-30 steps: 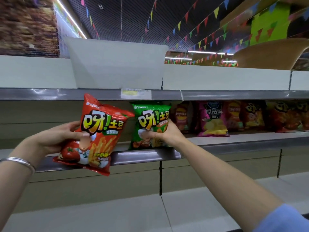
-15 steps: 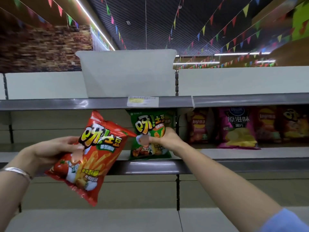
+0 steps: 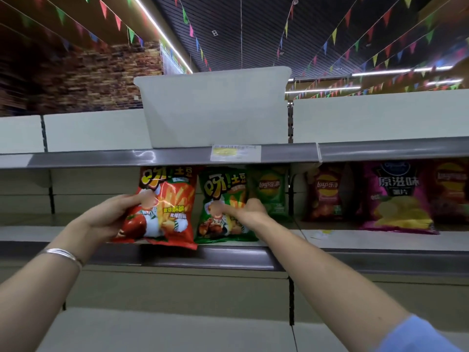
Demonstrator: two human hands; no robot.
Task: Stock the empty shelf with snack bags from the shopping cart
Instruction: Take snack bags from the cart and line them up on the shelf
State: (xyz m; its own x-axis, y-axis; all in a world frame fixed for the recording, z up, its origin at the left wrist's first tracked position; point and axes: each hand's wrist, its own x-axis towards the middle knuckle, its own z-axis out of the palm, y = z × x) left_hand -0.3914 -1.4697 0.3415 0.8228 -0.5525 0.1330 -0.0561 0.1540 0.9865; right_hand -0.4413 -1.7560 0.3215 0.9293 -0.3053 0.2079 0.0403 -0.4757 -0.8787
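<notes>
My left hand (image 3: 106, 217) grips a red snack bag (image 3: 170, 207) by its left side and holds it upright on the middle shelf (image 3: 228, 255). Just to its right stands a green snack bag (image 3: 223, 189), which my right hand (image 3: 246, 212) pinches at its middle. The two bags stand side by side, edges nearly touching. The shopping cart is out of view.
Right of the green bag stand a green Lay's bag (image 3: 271, 191), a red Lay's bag (image 3: 324, 194) and a pink chip bag (image 3: 398, 196). A white plastic bin (image 3: 215, 107) sits on the upper shelf. The shelf left of the red bag holds nothing.
My left hand has carried the red bag up and right from in front of the shelf edge onto the shelf, beside the green bag. My right hand stays on the green bag.
</notes>
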